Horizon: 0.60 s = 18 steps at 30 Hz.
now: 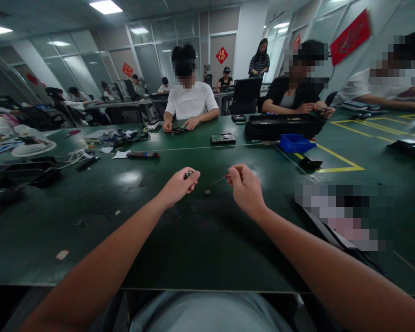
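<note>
**Both hands pinching over the green surface**

The left hand [178, 185] has its grip pinched on a small dark round metal part [188, 174], held at the fingertips. The right hand [246, 188] pinches a thin screwdriver with a reddish handle [224, 177], its shaft pointing leftward. Between the hands, a small grey round piece [207, 192] lies on the dark green surface [193, 240]. A blue plastic tray [296, 143] sits well beyond.

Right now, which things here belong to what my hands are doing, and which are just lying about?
In use: metal part, left hand; thin screwdriver, right hand; round piece between them.
Lying about: blue tray, circuit board, white fan.
</note>
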Each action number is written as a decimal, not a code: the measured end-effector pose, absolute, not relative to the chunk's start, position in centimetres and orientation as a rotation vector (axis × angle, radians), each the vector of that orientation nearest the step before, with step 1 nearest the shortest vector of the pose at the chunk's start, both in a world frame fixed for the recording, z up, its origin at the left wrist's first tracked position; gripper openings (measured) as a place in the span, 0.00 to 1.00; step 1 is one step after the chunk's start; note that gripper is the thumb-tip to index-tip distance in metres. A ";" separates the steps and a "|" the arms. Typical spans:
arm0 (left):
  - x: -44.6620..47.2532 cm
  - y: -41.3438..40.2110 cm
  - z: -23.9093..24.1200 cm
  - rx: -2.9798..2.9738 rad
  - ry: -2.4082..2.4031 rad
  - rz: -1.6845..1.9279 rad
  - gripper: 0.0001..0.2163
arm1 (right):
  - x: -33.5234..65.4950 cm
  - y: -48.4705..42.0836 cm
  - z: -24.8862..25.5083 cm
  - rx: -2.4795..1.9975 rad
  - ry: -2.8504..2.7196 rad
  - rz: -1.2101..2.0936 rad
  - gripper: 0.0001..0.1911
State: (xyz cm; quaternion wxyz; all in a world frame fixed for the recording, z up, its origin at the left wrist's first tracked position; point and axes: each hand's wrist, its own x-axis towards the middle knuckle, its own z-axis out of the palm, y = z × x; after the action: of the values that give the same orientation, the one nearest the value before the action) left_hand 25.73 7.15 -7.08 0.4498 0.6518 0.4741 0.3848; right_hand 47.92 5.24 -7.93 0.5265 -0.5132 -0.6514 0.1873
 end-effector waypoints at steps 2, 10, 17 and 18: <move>25.7 7.2 -6.7 1.875 1.320 0.780 0.19 | 47.9 5.2 -7.9 -1.215 -1.557 0.449 0.12; 27.6 8.2 -8.2 2.443 1.384 0.283 0.16 | 47.9 5.3 -8.0 -1.187 -1.560 0.449 0.12; 28.1 8.9 -8.4 2.486 1.395 0.134 0.12 | 47.9 5.1 -7.9 -1.187 -1.569 0.439 0.11; 27.9 9.1 -8.3 2.446 1.386 0.189 0.12 | 47.9 5.1 -7.9 -1.186 -1.570 0.439 0.11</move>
State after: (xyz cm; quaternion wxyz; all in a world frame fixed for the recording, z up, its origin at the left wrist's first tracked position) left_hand 27.86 9.08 -8.28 0.1612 0.8567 0.4854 0.0663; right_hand 47.87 5.11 -7.88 0.5335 -0.4977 -0.6586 0.1843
